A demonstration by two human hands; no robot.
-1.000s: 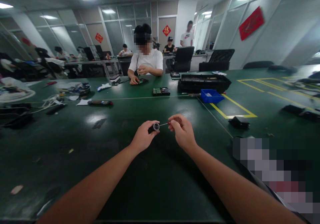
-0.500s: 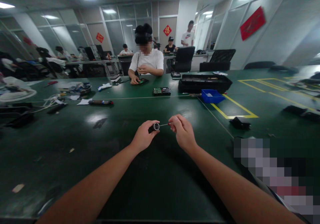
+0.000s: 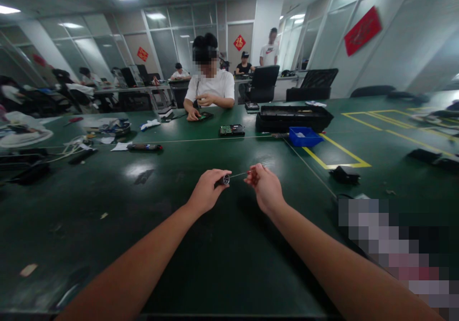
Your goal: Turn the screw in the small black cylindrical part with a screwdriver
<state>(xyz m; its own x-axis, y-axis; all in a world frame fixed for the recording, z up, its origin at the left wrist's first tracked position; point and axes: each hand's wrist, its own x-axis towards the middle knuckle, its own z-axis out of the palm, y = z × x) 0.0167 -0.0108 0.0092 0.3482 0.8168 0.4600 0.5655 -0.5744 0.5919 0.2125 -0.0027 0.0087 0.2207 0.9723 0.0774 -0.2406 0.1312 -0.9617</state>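
between left fingers (image 3: pixel 214 173); a dark cylinder (image 3: pixel 225 179)

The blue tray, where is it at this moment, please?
In the head view, the blue tray is right of centre on the green table, at the near side of the long black casing, beyond the right hand.
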